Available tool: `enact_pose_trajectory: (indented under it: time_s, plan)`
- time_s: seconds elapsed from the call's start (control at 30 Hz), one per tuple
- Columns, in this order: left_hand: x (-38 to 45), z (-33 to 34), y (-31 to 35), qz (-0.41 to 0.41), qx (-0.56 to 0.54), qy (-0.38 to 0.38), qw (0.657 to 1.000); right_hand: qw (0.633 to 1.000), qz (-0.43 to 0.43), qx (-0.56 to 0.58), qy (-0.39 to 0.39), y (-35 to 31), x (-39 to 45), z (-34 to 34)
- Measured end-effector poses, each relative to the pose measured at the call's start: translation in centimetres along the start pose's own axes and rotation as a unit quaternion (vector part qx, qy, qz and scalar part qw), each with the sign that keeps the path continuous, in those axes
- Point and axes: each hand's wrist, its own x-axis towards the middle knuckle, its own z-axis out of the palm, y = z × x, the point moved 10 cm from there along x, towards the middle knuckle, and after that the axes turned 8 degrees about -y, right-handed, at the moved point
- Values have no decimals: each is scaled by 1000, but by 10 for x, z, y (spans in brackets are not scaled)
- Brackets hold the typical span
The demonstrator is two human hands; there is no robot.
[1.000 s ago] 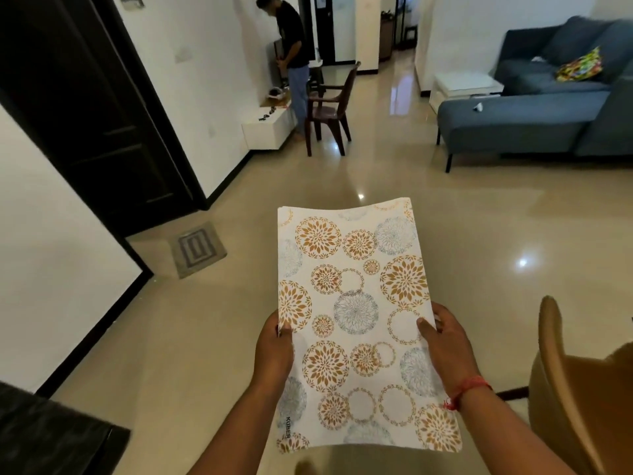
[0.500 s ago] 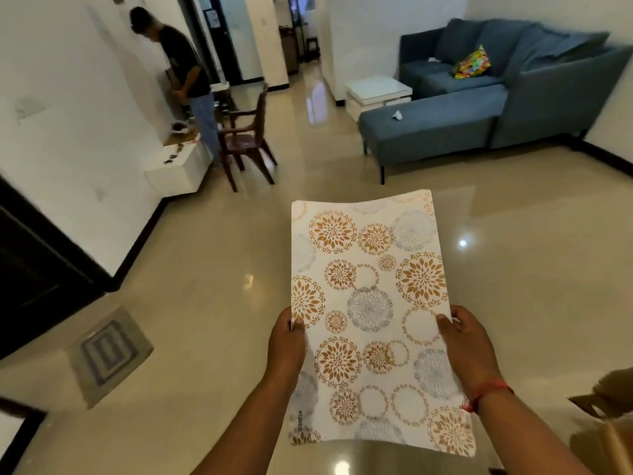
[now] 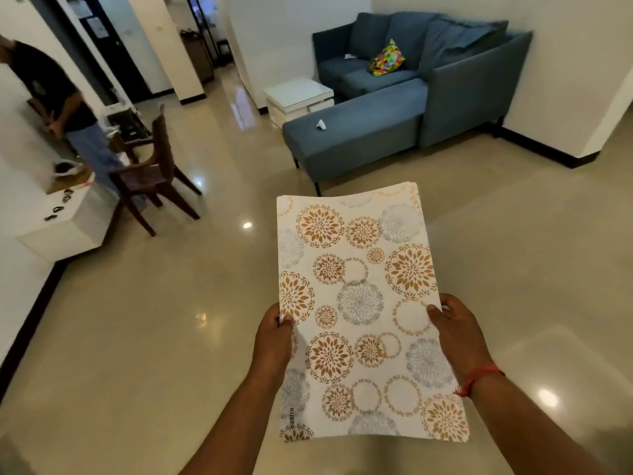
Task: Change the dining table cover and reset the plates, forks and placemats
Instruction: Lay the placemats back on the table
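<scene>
I hold a stack of white placemats (image 3: pixel 363 296) printed with gold and grey floral circles, flat in front of me above the floor. My left hand (image 3: pixel 274 341) grips the stack's left edge, thumb on top. On the right edge sits my right hand (image 3: pixel 459 334), a red thread around its wrist. The far edge shows more than one mat layered together. No dining table, plates or forks are in view.
A blue L-shaped sofa (image 3: pixel 404 108) stands ahead right with a colourful cushion. A white side table (image 3: pixel 298 97) is beside it. A brown chair (image 3: pixel 154 173) and a person (image 3: pixel 65 101) stand at the left by a low white cabinet (image 3: pixel 65 224). Glossy beige floor lies between.
The view has swung to the right: the dark door and floor mat left the frame, the sofa came closer to centre. Both hands keep the same hold on the placemats.
</scene>
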Motion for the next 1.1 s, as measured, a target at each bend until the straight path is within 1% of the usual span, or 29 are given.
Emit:
enact_pose_trajectory:
  time_s: [0.17, 0.3, 0.37, 0.4, 0.43, 0.47, 0.57, 0.73, 0.8, 0.9, 1.0, 1.1]
  plan:
    - [121, 100, 59, 20, 31, -79, 996, 997, 1, 26, 79, -23, 94, -64]
    - [219, 204, 102, 42, 62, -160, 984, 984, 1, 40, 176, -31, 158, -127]
    - [260, 270, 122, 47, 80, -214, 972, 969, 17, 54, 239, -31, 181, -166]
    - [267, 285, 128, 45, 86, -227, 969, 965, 27, 56, 254, -31, 182, -174]
    - [283, 329, 144, 55, 99, -270, 956, 954, 30, 68, 291, -31, 191, -201]
    - [291, 355, 155, 62, 110, -294, 947, 947, 34, 79, 309, -33, 195, -214]
    - [309, 429, 185, 79, 129, -346, 926, 924, 43, 89, 369, -41, 197, -256]
    - [306, 599, 193, 91, 177, -466, 862, 862, 54, 126, 488, -8, 185, -357]
    - [301, 649, 199, 98, 185, -484, 850, 853, 54, 145, 498, 2, 188, -391]
    - [290, 726, 200, 87, 195, -505, 836, 833, 72, 167, 522, 24, 192, -449]
    - [269, 797, 222, 105, 204, -537, 812, 827, 59, 186, 527, 31, 199, -503]
    - [252, 877, 227, 106, 216, -563, 790, 797, 63, 197, 568, 33, 189, -561]
